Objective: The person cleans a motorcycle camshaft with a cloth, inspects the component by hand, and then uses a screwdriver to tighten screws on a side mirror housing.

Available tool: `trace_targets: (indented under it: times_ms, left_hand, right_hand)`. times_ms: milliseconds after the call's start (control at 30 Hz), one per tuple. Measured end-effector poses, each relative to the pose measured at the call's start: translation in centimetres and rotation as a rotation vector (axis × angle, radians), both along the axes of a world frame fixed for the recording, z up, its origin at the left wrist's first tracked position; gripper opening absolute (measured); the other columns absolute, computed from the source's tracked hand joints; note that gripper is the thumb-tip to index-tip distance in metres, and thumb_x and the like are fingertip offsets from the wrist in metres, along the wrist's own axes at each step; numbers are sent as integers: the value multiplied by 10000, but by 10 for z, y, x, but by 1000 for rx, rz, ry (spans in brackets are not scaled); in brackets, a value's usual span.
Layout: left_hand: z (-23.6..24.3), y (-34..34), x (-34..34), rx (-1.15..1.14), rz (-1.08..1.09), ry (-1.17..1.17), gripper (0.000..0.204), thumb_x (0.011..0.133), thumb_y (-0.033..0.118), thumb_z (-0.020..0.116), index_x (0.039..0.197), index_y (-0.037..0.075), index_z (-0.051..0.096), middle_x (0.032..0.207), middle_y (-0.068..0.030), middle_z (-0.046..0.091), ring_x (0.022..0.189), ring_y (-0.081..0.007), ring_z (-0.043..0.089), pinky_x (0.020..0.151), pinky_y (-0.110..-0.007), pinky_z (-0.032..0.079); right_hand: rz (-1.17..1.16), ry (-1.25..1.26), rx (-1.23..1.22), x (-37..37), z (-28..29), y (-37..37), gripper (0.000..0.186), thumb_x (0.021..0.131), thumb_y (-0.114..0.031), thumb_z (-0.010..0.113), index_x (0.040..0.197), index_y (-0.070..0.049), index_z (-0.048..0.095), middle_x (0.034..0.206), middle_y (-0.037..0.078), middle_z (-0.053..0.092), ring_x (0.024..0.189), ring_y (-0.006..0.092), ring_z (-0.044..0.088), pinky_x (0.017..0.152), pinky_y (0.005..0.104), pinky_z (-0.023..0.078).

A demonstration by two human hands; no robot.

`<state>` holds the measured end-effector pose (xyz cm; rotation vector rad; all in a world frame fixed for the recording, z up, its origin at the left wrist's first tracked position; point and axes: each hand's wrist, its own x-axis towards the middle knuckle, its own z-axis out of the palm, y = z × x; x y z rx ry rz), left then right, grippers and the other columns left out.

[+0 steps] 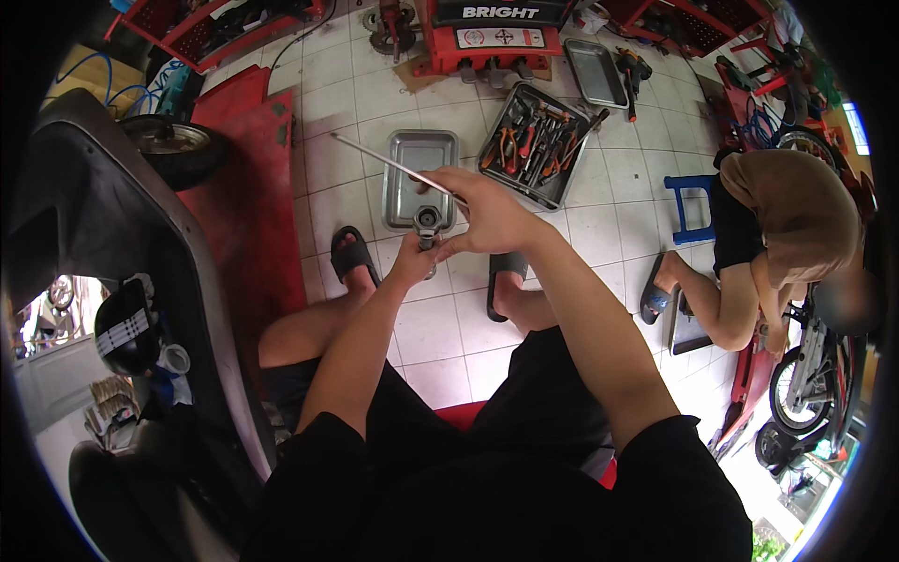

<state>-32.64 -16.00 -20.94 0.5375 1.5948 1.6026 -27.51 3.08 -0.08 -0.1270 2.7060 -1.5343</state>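
My left hand (415,260) grips a metal cylindrical part (427,225), held upright with a round opening at its top. Just above and to the right, my right hand (482,211) holds a long thin metal rod (375,153) that points up and left; its thumb reaches down beside the cylindrical part, and whether it touches is unclear. Below them on the tiled floor (431,347) lies an empty-looking steel tray (393,164), next to a tray of pliers and other tools (524,136).
A black scooter body (159,262) stands close on my left beside a red platform (262,215) with a wheel (173,142). A person (782,211) crouches at right by a motorbike (810,393) and blue stool (679,206). Red machinery (487,66) is ahead.
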Motion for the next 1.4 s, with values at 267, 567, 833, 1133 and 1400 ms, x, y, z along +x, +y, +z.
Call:
trace_targets:
  times_ms: [267, 567, 833, 1133, 1400]
  left_hand:
    - [17, 3, 7, -105, 40, -36, 59, 889, 93, 661, 916, 61, 620, 724, 57, 550, 612, -38, 461, 524, -241, 357]
    - [1, 0, -1, -45, 1, -66, 71, 882, 99, 659, 864, 71, 596, 682, 58, 521, 600, -32, 454, 505, -238, 340]
    - [-5, 0, -5, -154, -1, -64, 67, 867, 76, 652, 810, 66, 619, 677, 49, 532, 599, -47, 465, 507, -250, 342]
    - [-13, 1, -8, 26, 74, -112, 44, 871, 77, 660, 864, 38, 676, 659, 43, 550, 568, -42, 463, 495, -241, 325]
    - [-8, -3, -8, 6, 71, -141, 65, 892, 77, 660, 946, 41, 664, 687, 50, 558, 605, -35, 467, 510, -237, 342]
  right_hand:
    - [-127, 22, -79, -4, -17, -26, 826, 602, -59, 777, 1380, -93, 503, 1128, 74, 665, 859, 232, 609, 766, 318, 492]
    - [-143, -36, -38, -7, -15, -26, 849, 589, 11, 765, 1388, -105, 499, 1200, 39, 646, 739, 142, 529, 650, 261, 447]
    - [-127, -214, -186, -7, -11, -16, 860, 588, -128, 840, 1376, -81, 501, 1195, 61, 645, 788, 178, 588, 728, 289, 497]
    - [-160, -223, -179, -9, -10, -14, 945, 558, -166, 856, 1417, -101, 467, 1202, 43, 652, 834, 203, 603, 759, 340, 492]
    - [-107, -128, -178, -10, -19, -15, 994, 580, -170, 851, 1467, -95, 409, 1175, 85, 658, 756, 252, 598, 732, 330, 502]
